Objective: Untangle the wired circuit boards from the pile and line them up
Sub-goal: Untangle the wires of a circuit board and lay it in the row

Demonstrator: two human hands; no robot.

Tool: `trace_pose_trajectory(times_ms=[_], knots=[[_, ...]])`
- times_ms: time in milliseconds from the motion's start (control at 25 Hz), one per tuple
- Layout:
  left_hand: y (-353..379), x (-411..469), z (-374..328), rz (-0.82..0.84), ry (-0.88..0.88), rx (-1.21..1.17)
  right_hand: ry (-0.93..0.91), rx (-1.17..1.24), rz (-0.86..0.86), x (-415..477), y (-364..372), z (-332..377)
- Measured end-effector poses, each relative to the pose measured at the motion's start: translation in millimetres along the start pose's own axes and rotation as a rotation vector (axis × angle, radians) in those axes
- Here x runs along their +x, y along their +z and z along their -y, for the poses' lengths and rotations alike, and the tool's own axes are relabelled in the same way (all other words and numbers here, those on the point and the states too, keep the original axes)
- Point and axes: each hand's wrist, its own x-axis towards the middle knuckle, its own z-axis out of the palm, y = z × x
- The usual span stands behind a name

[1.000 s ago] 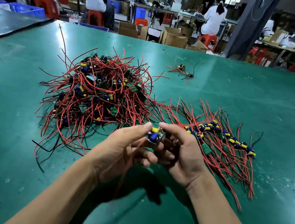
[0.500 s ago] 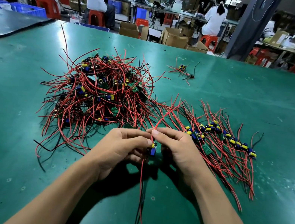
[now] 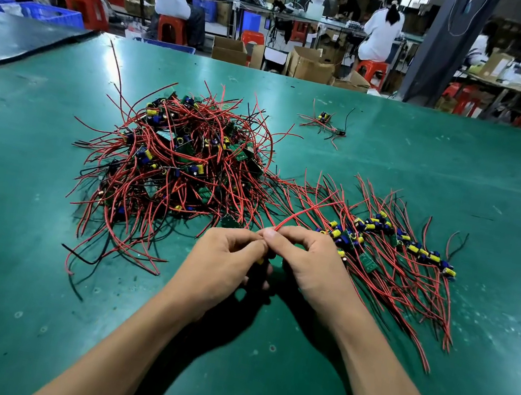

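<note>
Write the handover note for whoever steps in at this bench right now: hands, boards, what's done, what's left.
Left hand and right hand: both pinch one wired board, mostly hidden between them; its red wire arcs up to the right.
Pile: large tangle on the green table, left of the hands.
Done: a row of boards lined up on the right.
Left: add the held board to the row, then work through the pile; one stray board lies apart, farther back.

I can read no text, label, brand or number from here; any print on the circuit boards [image 3: 187, 148] or cardboard boxes [image 3: 311, 66] is too blurred.
</note>
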Motion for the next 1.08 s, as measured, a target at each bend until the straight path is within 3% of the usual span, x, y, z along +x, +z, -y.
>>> trace_pose_trajectory(times_ms=[120,320,480,640,720,840,920,1000,1080], knots=[[-2.6,1.0,1.2,0.031,0.047,0.170,0.055,-0.015,-0.044,1.7,2.6,-0.4],[-4.4,-2.8,-1.6,0.263,-0.057,0.132,0.092,-0.011,-0.247,7.2,-10.9,3.2],[-2.9,-4.2,-4.8,0.324,-0.102,0.093,0.166,0.281,-0.330,9.6,-11.7,7.5],[-2.5,-3.2,-2.8,0.277,-0.121,0.047,0.344,0.763,-0.261,13.0,-12.1,16.7],[-0.4,-3.3,-1.2,0.274,-0.110,0.061,0.388,0.879,-0.222,11.8,-15.4,17.6],[0.5,-1.6,0.0,0.227,-0.145,-0.002,0.317,0.751,-0.214,9.5,-14.4,15.0],[0.7,-0.2,0.3,0.194,-0.156,-0.073,0.221,0.496,-0.195,7.2,-10.9,9.7],[0.9,0.9,1.3,0.160,-0.156,-0.148,0.178,0.269,-0.103,2.5,-2.4,5.6],[-0.2,1.7,2.3,0.121,-0.154,-0.195,0.191,0.278,0.044,-2.6,7.7,3.9]])
